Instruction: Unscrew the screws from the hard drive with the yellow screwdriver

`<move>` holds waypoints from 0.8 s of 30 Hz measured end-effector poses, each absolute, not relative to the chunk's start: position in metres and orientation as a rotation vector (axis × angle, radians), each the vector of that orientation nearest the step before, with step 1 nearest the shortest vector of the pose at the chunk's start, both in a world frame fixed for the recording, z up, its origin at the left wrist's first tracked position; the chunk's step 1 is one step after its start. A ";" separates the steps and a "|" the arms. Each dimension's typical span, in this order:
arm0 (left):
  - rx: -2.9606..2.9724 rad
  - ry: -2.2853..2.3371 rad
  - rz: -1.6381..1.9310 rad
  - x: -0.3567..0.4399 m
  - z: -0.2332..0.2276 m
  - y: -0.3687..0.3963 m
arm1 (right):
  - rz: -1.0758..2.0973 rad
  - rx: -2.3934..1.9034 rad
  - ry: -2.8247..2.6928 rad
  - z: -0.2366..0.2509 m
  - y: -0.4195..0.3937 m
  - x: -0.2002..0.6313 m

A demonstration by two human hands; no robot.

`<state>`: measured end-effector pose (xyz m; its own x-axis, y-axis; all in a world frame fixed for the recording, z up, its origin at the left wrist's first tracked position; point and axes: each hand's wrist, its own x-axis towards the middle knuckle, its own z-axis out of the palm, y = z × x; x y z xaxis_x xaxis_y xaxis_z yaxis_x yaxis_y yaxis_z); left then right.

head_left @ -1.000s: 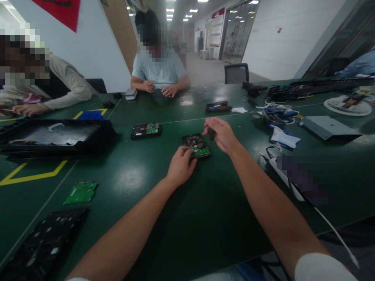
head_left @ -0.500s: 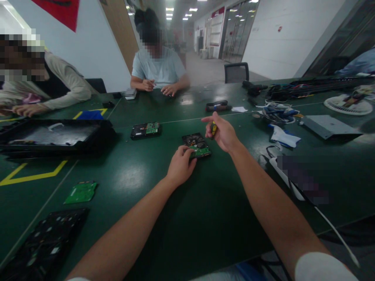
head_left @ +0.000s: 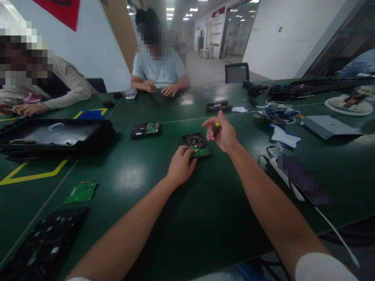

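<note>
On the table ahead of me lies a hard drive (head_left: 194,139) with a green circuit board along its near side. My left hand (head_left: 181,163) grips the drive's near left corner, fingertips on the board and thumb at the front edge. Just above and right of the drive is my right hand (head_left: 224,134), curled around a screwdriver (head_left: 216,128) with a yellow and dark handle. The index finger points left; most of the screwdriver is hidden by the hand. A second hard drive (head_left: 145,130) rests further left.
At the left are a loose green circuit board (head_left: 81,192), a larger black drive (head_left: 43,242) and a black plastic housing (head_left: 58,134). Gloves (head_left: 284,136), a metal box (head_left: 331,127) and a white power strip (head_left: 285,177) lie right. Two people sit across the table.
My right hand has turned slightly, so the screwdriver handle now shows mostly its end. My left hand and the hard drive have stayed in place.
</note>
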<state>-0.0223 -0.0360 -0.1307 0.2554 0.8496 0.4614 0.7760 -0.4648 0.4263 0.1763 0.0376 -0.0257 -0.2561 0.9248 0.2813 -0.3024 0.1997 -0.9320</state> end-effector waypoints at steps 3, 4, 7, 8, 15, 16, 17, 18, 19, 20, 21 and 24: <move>2.396 1.580 0.973 -0.022 -0.131 -0.036 | 1.354 -0.649 -1.302 -0.027 0.039 0.177; 2.396 1.583 0.965 -0.022 -0.130 -0.036 | 1.341 -0.658 -1.308 -0.028 0.040 0.177; 2.397 1.585 0.959 -0.021 -0.130 -0.036 | 1.291 -0.688 -1.330 -0.031 0.041 0.176; 2.398 1.585 0.960 -0.021 -0.130 -0.036 | 1.275 -0.697 -1.333 -0.032 0.042 0.175; 2.394 1.573 0.974 -0.021 -0.131 -0.035 | 1.340 -0.685 -1.295 -0.032 0.040 0.176; 2.396 1.571 0.977 -0.022 -0.131 -0.035 | 1.350 -0.685 -1.302 -0.032 0.040 0.176; 2.397 1.571 0.981 -0.022 -0.131 -0.036 | 1.352 -0.684 -1.306 -0.031 0.039 0.177; 2.398 1.571 0.982 -0.021 -0.131 -0.036 | 1.352 -0.678 -1.303 -0.031 0.039 0.177; 2.398 1.574 0.981 -0.021 -0.130 -0.036 | 1.356 -0.670 -1.296 -0.030 0.039 0.177; 2.395 1.579 0.975 -0.021 -0.130 -0.036 | 1.368 -0.662 -1.287 -0.030 0.039 0.177; 2.392 1.583 0.969 -0.021 -0.129 -0.037 | 1.384 -0.658 -1.278 -0.030 0.039 0.177; 2.384 1.583 0.961 -0.021 -0.128 -0.037 | 1.406 -0.676 -1.274 -0.031 0.041 0.177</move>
